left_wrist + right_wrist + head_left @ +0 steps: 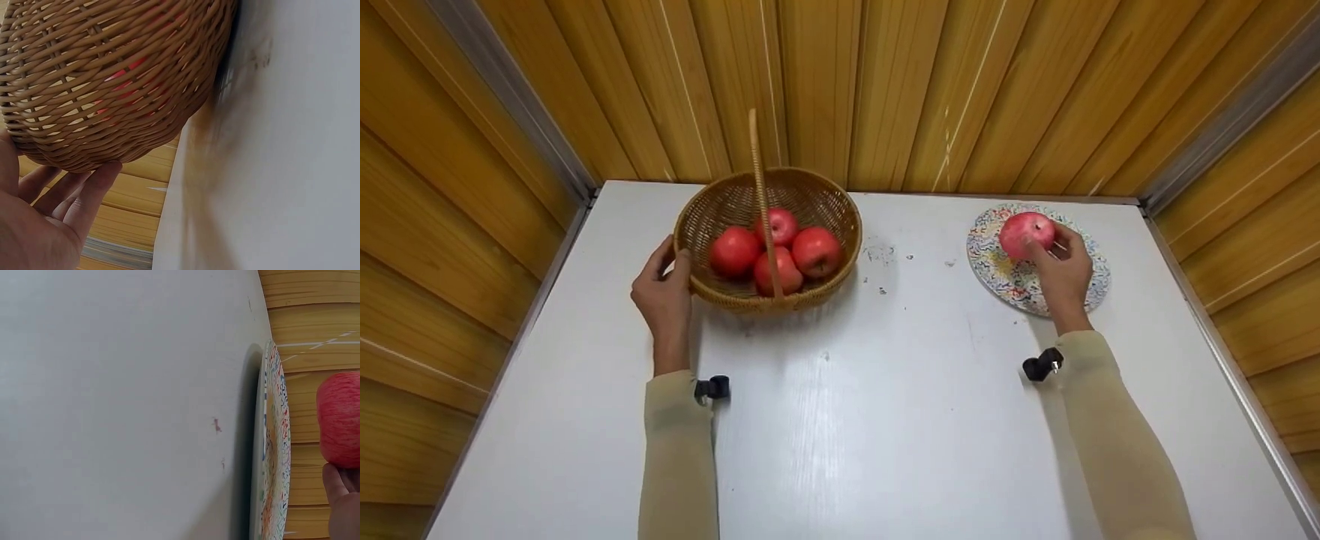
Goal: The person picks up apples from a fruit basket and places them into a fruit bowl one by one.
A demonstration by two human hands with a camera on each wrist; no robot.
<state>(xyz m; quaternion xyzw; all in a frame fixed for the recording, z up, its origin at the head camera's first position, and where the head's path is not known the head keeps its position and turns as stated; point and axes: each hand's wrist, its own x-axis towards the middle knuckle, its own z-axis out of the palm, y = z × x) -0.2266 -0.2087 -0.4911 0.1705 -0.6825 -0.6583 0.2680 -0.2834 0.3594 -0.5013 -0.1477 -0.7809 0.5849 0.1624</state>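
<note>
A brown wicker basket with an arched handle stands at the back left and holds several red apples. My left hand grips the basket's left rim. In the left wrist view, fingertips touch the woven outside of the basket, and red shows through the weave. On the right, my right hand holds a red apple between thumb and fingers, over a round multicoloured plate. The right wrist view has this apple apart from the plate.
The white table carries scattered dark marks between basket and plate. Wood-look panels rise behind the table's back edge and at both sides. Metal strips run along the corners. Small black devices sit at both sleeve cuffs.
</note>
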